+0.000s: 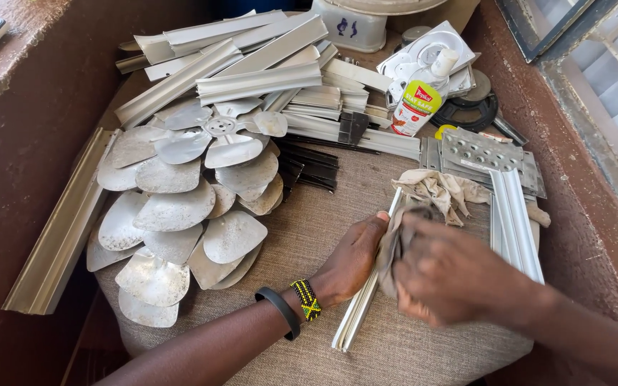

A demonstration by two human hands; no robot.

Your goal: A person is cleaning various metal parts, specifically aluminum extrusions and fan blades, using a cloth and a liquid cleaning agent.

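Lower centre of frame: the metal strip [366, 289] lies on the surface [309, 221], left hand [352, 261] fingers clamped on it. Right hand [448, 275], palm down, fingers closed around the cloth [434, 193], pressing it on the strip.

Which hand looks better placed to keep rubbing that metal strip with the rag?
Probably the right hand: it has the cloth bunched against the metal strip. The left hand grips the strip bare, steadying it.
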